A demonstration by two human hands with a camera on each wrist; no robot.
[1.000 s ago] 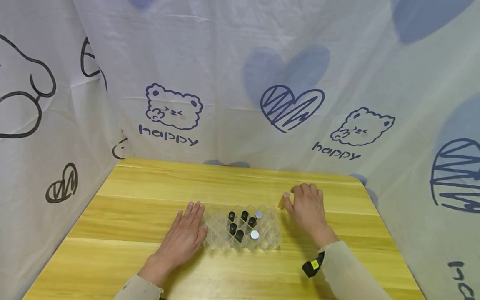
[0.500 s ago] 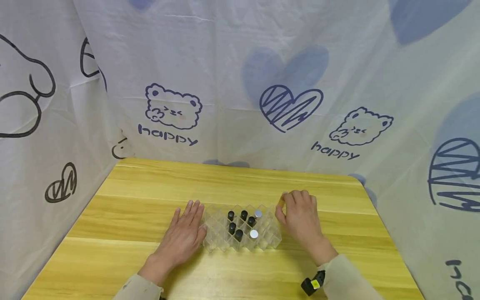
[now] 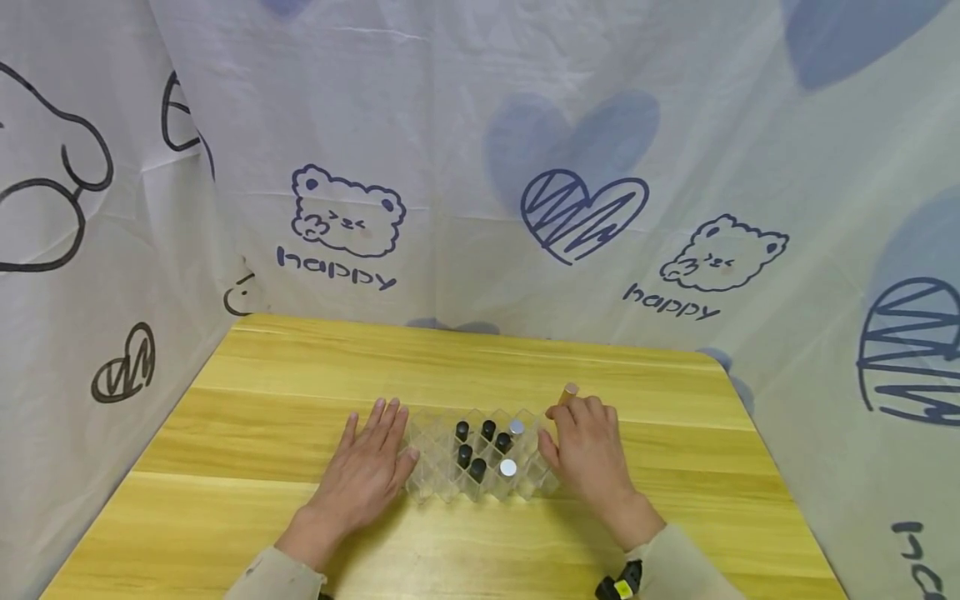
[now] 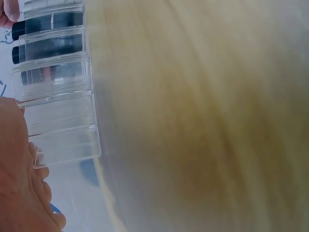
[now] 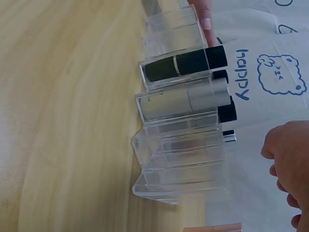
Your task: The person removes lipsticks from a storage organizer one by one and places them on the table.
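Observation:
A clear plastic lipstick holder (image 3: 431, 471) with diamond-shaped compartments stands on the table. Several black-capped lipsticks (image 3: 477, 471) and two with silver caps (image 3: 508, 468) sit upright in it. My left hand (image 3: 365, 475) lies along the holder's left end, fingers straight, thumb at its side. At the right end is my right hand (image 3: 592, 450), its thumb and index finger apart and fingers loosely bent. Just beyond its knuckles stands a gold tube (image 3: 568, 394), mostly hidden by that hand. In the right wrist view, the tube (image 5: 212, 228) shows at the lower edge, apart from the fingers.
The wooden table (image 3: 480, 550) reaches back to a white printed cloth (image 3: 465, 250), which also hangs along both sides. A black wrist device (image 3: 621, 583) sits at the right sleeve.
My right hand has moved from around the gold tube toward the near left, to the holder's right end. The tube stands about where it was. My left hand stays at the holder.

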